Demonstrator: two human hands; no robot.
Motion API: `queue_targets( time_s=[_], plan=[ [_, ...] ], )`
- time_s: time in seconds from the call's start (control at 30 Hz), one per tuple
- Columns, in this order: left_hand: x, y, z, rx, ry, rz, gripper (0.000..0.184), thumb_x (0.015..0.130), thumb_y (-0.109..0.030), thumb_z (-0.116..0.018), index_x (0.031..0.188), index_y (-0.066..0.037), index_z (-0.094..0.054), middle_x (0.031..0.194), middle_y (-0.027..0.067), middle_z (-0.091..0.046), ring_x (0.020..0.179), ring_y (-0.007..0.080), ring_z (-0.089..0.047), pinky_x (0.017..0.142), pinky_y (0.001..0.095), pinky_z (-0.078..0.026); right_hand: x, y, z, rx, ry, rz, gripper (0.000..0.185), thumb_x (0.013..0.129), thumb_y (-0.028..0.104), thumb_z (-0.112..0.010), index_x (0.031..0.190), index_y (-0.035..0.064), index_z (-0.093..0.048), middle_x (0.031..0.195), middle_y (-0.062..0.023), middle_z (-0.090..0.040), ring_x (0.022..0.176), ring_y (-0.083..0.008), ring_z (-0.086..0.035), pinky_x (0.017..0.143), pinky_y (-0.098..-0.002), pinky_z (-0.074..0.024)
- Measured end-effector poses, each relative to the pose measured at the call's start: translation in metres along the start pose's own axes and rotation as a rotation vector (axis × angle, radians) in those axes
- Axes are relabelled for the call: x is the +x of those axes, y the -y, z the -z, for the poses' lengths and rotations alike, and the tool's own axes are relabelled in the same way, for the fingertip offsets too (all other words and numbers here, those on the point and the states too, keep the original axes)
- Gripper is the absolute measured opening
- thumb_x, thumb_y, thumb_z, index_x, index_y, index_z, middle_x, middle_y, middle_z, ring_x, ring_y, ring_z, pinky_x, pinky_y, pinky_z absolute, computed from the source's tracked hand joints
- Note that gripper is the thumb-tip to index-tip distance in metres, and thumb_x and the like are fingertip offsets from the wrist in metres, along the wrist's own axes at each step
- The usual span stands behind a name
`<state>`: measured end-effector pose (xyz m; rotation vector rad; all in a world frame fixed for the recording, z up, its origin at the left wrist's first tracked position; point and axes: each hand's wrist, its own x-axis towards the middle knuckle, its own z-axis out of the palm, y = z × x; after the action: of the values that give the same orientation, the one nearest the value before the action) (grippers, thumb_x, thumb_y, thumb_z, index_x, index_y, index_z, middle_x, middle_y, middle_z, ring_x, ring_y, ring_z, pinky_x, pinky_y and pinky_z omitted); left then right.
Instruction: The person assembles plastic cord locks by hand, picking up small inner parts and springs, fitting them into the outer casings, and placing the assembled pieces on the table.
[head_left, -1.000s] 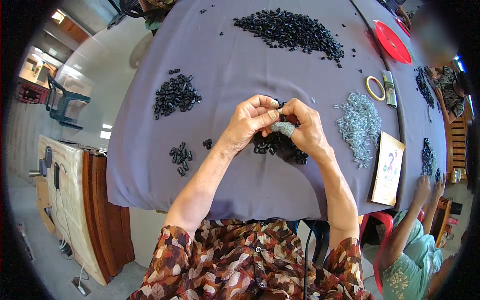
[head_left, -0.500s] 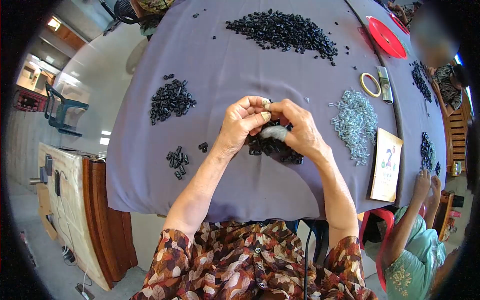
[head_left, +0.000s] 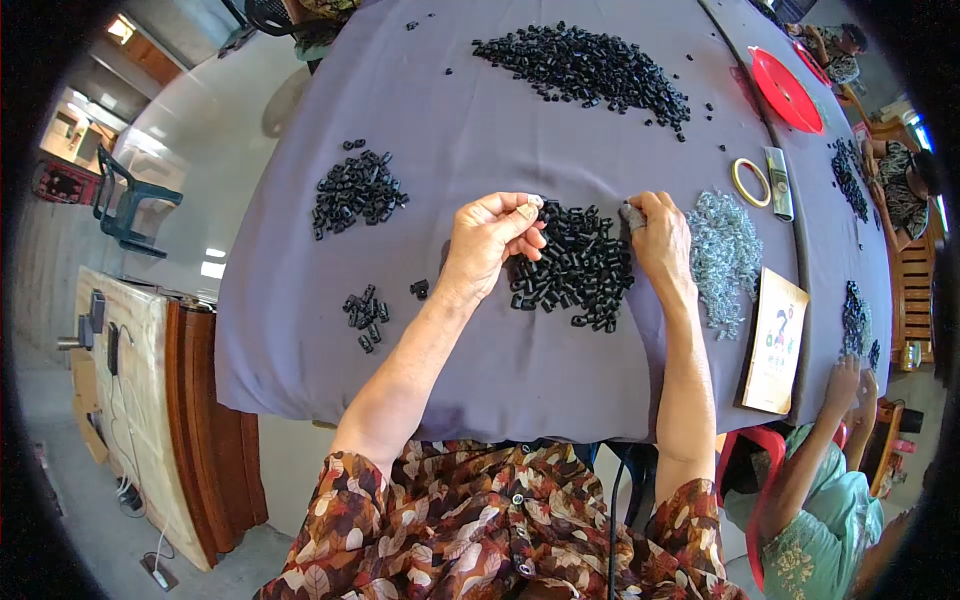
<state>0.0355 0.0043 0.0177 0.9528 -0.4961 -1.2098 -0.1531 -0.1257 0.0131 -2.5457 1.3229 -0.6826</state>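
My left hand [head_left: 492, 238] is closed in a pinch over the left edge of a pile of small black plastic parts [head_left: 572, 265]. A small black plastic part, mostly hidden, seems to sit between its thumb and forefinger. To the right, my right hand [head_left: 662, 238] is lowered to the cloth between that pile and a heap of small clear plastic pieces [head_left: 724, 250]. Its fingers are curled together, and what they hold, if anything, is hidden. A grey wrapping [head_left: 632, 215] covers the right thumb.
Other black piles lie at the far side [head_left: 590, 70], to the left [head_left: 355, 190] and nearer left [head_left: 366, 315]. Toward the right are a tape roll [head_left: 737, 180], a slim box [head_left: 779, 185], a booklet [head_left: 776, 340] and a red tray [head_left: 787, 92]. A co-worker's hands [head_left: 845, 385] are at far right.
My hands have come apart. The right hand moved right toward the clear pieces, uncovering the black pile, while the left stayed pinched in about the same place. The view shifted slightly.
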Motion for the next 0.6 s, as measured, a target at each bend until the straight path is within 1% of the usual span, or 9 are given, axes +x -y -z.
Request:
queue_targets(
  time_s=[0.17,0.27,0.37,0.47,0.57,0.6],
  plan=[
    [0.003,0.001,0.004,0.013,0.024,-0.003,0.012,0.086,-0.009,-0.057,0.092,0.001,-0.060,0.074,0.0080,-0.060,0.056,0.0096,-0.057,0.048,0.0202,-0.048,0.000,-0.003,-0.002,-0.037,0.021,0.021,0.019,0.072,-0.002,-0.048,0.090,0.0030,-0.055,0.089,-0.0151,-0.056,0.084,-0.0349,-0.056,0.071,-0.0424,-0.0450],
    [0.004,0.004,0.005,0.055,0.015,-0.002,0.011,0.086,-0.008,-0.057,0.091,0.000,-0.060,0.073,0.0072,-0.060,0.054,0.0081,-0.055,0.046,0.0190,-0.045,-0.001,-0.005,-0.006,-0.052,0.011,0.047,0.019,0.073,-0.003,-0.047,0.090,0.0024,-0.051,0.089,-0.0160,-0.055,0.085,-0.0353,-0.055,0.072,-0.0428,-0.0443],
    [0.003,0.003,0.001,0.124,-0.023,-0.058,0.011,0.085,-0.009,-0.058,0.090,0.000,-0.061,0.071,0.0055,-0.059,0.052,0.0056,-0.051,0.044,0.0164,-0.041,-0.002,-0.006,-0.010,-0.036,-0.027,0.061,0.018,0.073,-0.003,-0.046,0.091,0.0022,-0.049,0.089,-0.0166,-0.054,0.085,-0.0355,-0.054,0.072,-0.0431,-0.0440],
    [0.001,-0.005,0.001,0.285,-0.070,-0.129,0.009,0.084,-0.010,-0.060,0.088,-0.002,-0.062,0.070,0.0012,-0.058,0.053,0.0032,-0.048,0.046,0.0160,-0.038,-0.001,-0.008,-0.012,-0.004,-0.055,0.065,0.018,0.074,-0.002,-0.046,0.091,0.0024,-0.049,0.089,-0.0167,-0.054,0.085,-0.0357,-0.054,0.072,-0.0431,-0.0437],
    [-0.009,-0.022,0.007,0.606,-0.147,-0.262,0.009,0.082,-0.011,-0.062,0.087,-0.004,-0.064,0.070,-0.0029,-0.058,0.055,0.0017,-0.045,0.049,0.0167,-0.037,0.001,-0.015,-0.012,0.055,-0.080,0.067,0.017,0.074,-0.002,-0.046,0.091,0.0027,-0.049,0.090,-0.0169,-0.055,0.087,-0.0358,-0.054,0.072,-0.0429,-0.0437],
    [-0.016,-0.027,0.011,0.679,-0.173,-0.275,0.009,0.081,-0.012,-0.063,0.087,-0.005,-0.064,0.070,-0.0051,-0.057,0.060,0.0013,-0.046,0.054,0.0173,-0.039,0.001,-0.016,-0.012,0.081,-0.085,0.069,0.017,0.075,-0.001,-0.046,0.091,0.0028,-0.048,0.090,-0.0170,-0.056,0.087,-0.0357,-0.054,0.072,-0.0427,-0.0437]
  ],
)
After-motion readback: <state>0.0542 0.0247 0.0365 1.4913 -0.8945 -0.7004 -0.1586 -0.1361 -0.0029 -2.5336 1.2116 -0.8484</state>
